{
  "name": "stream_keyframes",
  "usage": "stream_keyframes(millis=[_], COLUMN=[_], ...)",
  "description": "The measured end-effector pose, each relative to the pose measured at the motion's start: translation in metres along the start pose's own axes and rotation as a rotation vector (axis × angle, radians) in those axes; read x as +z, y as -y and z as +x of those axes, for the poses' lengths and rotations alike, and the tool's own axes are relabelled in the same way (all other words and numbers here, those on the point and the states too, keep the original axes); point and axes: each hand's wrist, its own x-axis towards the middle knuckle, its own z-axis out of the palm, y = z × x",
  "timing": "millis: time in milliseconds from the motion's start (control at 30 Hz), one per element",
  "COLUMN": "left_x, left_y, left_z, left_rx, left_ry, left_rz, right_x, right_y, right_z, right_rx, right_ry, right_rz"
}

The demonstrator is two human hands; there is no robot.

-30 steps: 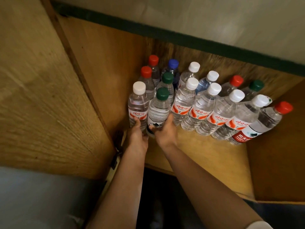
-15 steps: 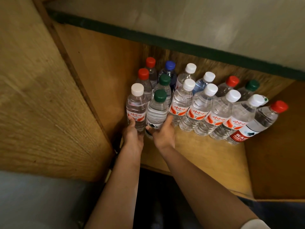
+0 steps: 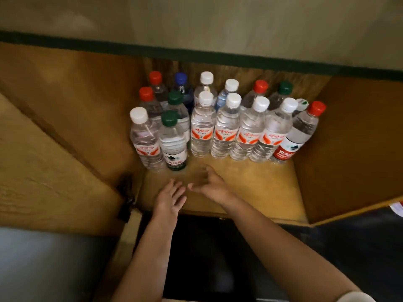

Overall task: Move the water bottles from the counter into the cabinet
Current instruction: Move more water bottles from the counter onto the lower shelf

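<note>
Several water bottles stand upright in rows on the wooden cabinet shelf point(image 3: 250, 186). Nearest me at the left are a white-capped bottle point(image 3: 146, 142) and a green-capped bottle point(image 3: 173, 144), side by side. A row of white-capped bottles point(image 3: 226, 131) runs to the right, ending in a red-capped bottle point(image 3: 298, 136). My left hand point(image 3: 170, 198) hovers over the shelf's front with straight fingers, holding nothing. My right hand point(image 3: 209, 184), blurred, is beside it with fingers loosely spread, apart from the bottles.
The open cabinet door point(image 3: 43, 162) stands at the left with its hinge point(image 3: 126, 192) by the shelf corner. The cabinet's right wall point(image 3: 353, 153) bounds the shelf. The counter edge point(image 3: 196, 53) overhangs above. Bare shelf lies in front of the bottles.
Both hands have let go of the two front-left bottles and pulled back toward me. The bottles stay standing where they were set. The view has shifted right.
</note>
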Motion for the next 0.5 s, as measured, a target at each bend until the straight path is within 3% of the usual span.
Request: stream_keyframes(millis=[300, 500], left_x=[0.027, 0.096], left_y=[0.117, 0.19], left_z=[-0.064, -0.105], left_rx=[-0.041, 0.037], left_ry=[0.16, 0.46], left_rz=[0.782, 1.166], right_x=[-0.105, -0.202], right_y=[-0.131, -0.189], right_z=[-0.135, -0.215], right_rx=[0.093, 0.165], right_ry=[0.046, -0.162], right_rz=[0.093, 0.132])
